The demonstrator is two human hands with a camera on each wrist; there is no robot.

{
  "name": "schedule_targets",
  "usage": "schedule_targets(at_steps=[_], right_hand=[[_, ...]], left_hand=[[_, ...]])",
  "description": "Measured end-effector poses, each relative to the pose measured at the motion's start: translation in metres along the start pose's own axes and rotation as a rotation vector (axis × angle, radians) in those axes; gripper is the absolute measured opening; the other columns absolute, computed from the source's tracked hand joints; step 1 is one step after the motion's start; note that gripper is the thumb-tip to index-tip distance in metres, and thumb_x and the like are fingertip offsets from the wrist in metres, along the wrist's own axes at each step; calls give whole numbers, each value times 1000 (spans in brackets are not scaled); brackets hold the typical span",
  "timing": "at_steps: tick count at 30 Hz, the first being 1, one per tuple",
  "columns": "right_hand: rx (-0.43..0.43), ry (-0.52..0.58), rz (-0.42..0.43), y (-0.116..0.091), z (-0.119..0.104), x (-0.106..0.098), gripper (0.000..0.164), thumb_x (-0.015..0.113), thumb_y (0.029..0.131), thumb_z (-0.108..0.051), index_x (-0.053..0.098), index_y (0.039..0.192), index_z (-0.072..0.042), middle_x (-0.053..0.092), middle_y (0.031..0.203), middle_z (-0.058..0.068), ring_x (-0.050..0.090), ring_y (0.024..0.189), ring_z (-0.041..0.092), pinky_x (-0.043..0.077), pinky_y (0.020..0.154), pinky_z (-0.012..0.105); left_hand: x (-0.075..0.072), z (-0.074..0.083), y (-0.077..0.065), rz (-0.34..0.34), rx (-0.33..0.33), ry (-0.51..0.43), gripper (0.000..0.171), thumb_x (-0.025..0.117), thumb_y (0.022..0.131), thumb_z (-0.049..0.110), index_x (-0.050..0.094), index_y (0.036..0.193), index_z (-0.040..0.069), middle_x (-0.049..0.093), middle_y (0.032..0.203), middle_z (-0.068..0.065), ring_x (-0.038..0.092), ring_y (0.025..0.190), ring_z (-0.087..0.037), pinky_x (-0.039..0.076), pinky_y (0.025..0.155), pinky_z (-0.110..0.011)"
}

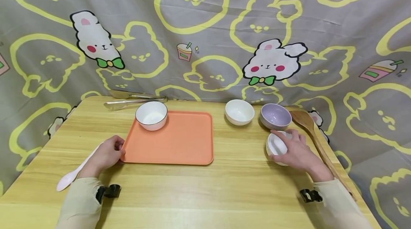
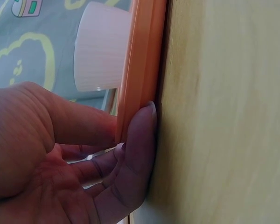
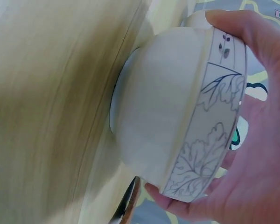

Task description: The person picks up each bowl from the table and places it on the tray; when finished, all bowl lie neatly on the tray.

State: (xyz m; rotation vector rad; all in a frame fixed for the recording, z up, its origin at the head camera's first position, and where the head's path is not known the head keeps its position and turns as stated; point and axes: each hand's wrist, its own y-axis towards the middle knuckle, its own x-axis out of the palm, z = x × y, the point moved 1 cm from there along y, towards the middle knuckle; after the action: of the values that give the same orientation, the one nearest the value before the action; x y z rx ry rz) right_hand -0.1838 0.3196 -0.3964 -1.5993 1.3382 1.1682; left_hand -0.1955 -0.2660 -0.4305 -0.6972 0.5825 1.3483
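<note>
An orange tray [image 1: 179, 143] lies on the table, and a white bowl with a dark rim [image 1: 151, 115] stands on its back left corner. My left hand [image 1: 108, 154] pinches the tray's front left corner; in the left wrist view the thumb is on top and a finger is under the edge. At the right, my right hand [image 1: 297, 150] spans a white bowl with a leaf-patterned band [image 3: 200, 116], gripping it by the rim from above. A purple bowl [image 1: 276, 115] stands just behind that one, and a plain white bowl [image 1: 239, 112] stands to its left.
Metal tongs [image 1: 135, 101] lie along the back edge of the table. A pale pink spoon [image 1: 72, 177] lies partly under my left forearm. A wooden spatula [image 1: 309, 125] runs along the right edge, partly behind my right arm. A patterned curtain [image 1: 205, 36] hangs behind the table.
</note>
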Motion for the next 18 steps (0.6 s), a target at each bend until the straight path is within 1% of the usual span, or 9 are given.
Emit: schedule_targets(at_steps=[4,8,14,18], right_hand=[[-36,19,27,-1,-4,-4,86,82,73,-44,46,144,-13,26,137,35,28,112,53,42,75,62],[-73,15,43,0,-13,-10,85,82,73,-46,47,143,-14,27,137,35,30,113,54,39,78,63],[-112,32,23,5,-31,-12,84,83,70,-48,50,142,-18,29,138,31,32,114,48,43,78,59],[-145,34,7,11,-41,-11,85,84,70,-47,49,143,-20,29,140,29,30,122,46,43,83,61]], left_hand=[[1,1,-1,4,-2,-1,26,58,84,-5,50,108,-12,53,84,-13,55,70,-22,50,57,-32],[1,1,-1,2,-3,-1,26,57,84,-5,50,108,-12,53,84,-12,55,71,-23,50,57,-32],[1,1,-1,6,7,8,27,57,83,-4,50,108,-12,54,84,-12,55,71,-23,50,59,-33],[0,1,-2,2,11,0,27,57,83,-4,49,108,-12,54,84,-12,55,70,-22,50,58,-33]])
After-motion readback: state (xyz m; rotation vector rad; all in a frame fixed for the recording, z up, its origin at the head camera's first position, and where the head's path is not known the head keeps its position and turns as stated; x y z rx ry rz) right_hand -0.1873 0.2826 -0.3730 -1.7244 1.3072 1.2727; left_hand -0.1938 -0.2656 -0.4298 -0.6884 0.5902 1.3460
